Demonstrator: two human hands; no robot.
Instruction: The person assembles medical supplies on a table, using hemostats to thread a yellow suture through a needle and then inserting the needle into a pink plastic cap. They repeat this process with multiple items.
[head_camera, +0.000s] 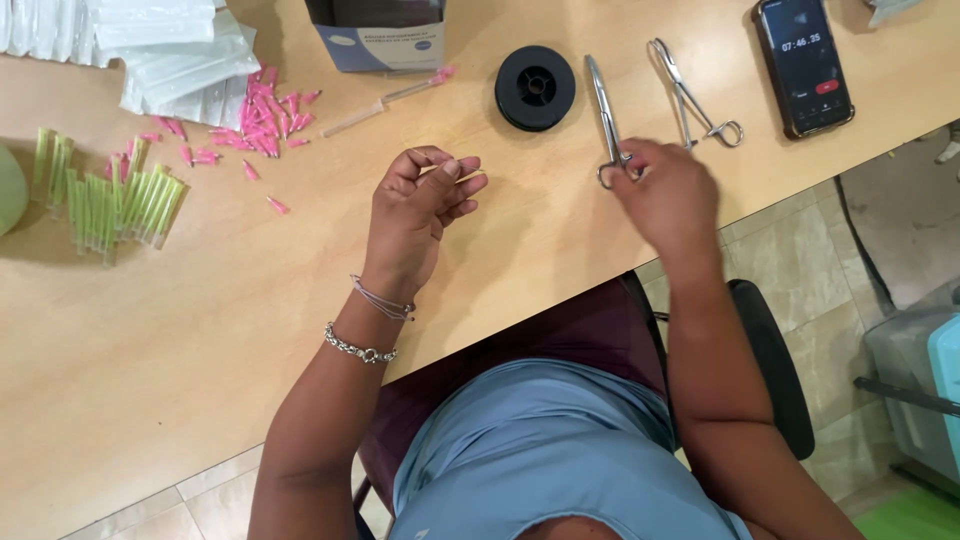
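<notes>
Meanwhile, right hand (668, 190) closed on steel scissors (606, 118), second steel clamp (692, 97) just right; left hand (422, 212) loosely curled, empty, near black spool (535, 88).

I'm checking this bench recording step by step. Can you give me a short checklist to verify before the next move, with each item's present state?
1. Right hand on the handle rings of the steel scissor-like forceps: ok.
2. Forceps lifted off the pale wooden table: cannot tell.
3. Left hand curled, fingertips pinched; whether it holds anything: cannot tell.
4. Second steel clamp lying apart, untouched: ok.
5. Black round spool within reach, between the hands: ok.
6. Pink plastic caps clear of both hands: ok.
</notes>
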